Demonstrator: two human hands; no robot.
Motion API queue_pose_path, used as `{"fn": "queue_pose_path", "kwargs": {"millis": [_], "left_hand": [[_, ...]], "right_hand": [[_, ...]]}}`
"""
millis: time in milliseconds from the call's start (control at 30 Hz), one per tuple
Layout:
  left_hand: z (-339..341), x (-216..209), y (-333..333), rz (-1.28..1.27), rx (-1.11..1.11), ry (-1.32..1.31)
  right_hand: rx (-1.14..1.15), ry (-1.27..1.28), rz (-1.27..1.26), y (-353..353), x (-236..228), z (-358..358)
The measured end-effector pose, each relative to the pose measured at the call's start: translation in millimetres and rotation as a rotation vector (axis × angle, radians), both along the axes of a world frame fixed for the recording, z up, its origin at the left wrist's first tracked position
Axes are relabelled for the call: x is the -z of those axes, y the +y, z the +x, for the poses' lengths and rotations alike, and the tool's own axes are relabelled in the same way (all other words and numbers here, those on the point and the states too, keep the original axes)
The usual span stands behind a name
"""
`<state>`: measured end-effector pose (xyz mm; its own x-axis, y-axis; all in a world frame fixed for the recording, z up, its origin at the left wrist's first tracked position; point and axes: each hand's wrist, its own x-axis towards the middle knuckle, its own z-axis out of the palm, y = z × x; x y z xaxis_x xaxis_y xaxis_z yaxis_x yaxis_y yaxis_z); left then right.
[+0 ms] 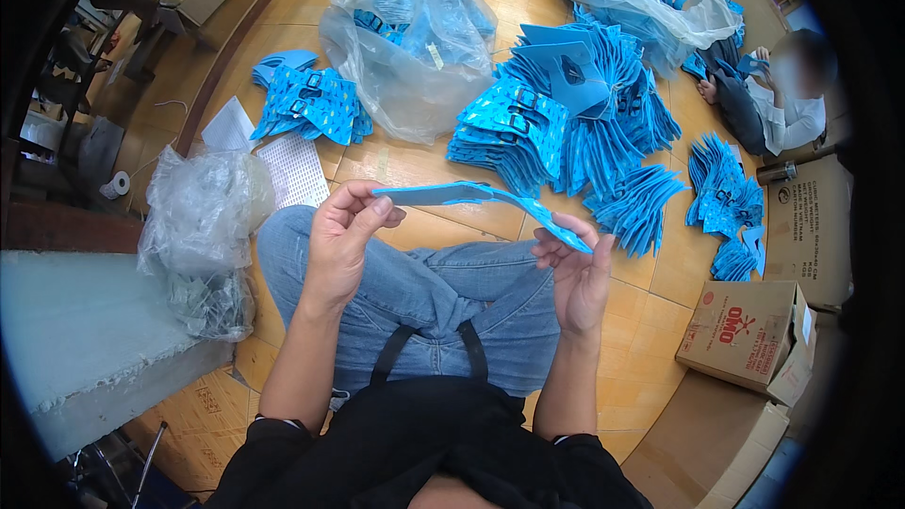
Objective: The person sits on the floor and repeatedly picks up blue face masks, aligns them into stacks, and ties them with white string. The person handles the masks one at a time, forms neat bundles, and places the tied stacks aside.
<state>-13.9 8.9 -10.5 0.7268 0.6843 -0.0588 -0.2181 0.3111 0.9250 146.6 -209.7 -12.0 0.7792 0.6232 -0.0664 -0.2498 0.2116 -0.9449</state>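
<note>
Above my crossed, jeans-clad legs I hold up a thin, bendy blue piece (432, 196), seen nearly edge-on, with a dark grey-blue face. My left hand (341, 238) pinches its left end between thumb and fingers. At the other end, which curves downward, my right hand (577, 275) grips the piece with the fingers behind it. Beyond my hands lies a big fanned heap of blue pieces (617, 123). Beside it is a stack of patterned blue pieces (514, 127) with black buckle-like parts. Another patterned stack (311, 106) sits to the left.
Clear bags of blue pieces stand behind, one at centre (415, 85) and one at right (650, 5). Crumpled plastic (203, 226) and printed sheets (294, 170) lie left, near a grey ledge (94, 320). Cardboard boxes (740, 335) line the right; another person (797, 118) sits behind them.
</note>
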Motion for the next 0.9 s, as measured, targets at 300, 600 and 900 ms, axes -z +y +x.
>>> {"fn": "queue_pose_path", "kwargs": {"millis": [300,600,900], "left_hand": [[0.4,-2.4,-0.8,0.026,-0.008,0.019],[1.0,-4.2,-1.0,0.024,-0.011,0.034],[-0.4,4.8,0.5,-0.051,0.071,0.041]], "right_hand": [[-0.033,-0.064,0.025,-2.1,0.8,1.3],[-0.049,-0.073,0.04,-3.1,-2.9,1.5],[0.015,-0.123,0.008,1.7,-4.2,-1.8]]}}
